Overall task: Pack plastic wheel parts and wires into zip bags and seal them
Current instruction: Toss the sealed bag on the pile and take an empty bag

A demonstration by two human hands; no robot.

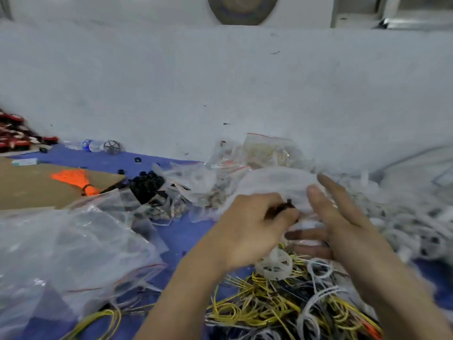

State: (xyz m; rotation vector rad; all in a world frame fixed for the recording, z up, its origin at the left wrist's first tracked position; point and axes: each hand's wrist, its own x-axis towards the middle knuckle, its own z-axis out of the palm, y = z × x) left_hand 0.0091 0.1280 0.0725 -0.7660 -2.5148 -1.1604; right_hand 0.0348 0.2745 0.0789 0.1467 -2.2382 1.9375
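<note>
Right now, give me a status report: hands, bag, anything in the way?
Left hand pinching a small black part. Right hand open, fingers spread at the clear bag. White wheel and wire pile lie just below.

A small packing workshop is indicated. Loose wires (282, 305) are heaped in bulk just on the near side of the fingers (328, 190), zip bags (267, 148) are piled beyond them, cardboard (36, 185) is laid far to their left, all on a blue mat (181, 236) against a bare white wall (220, 82).
</note>
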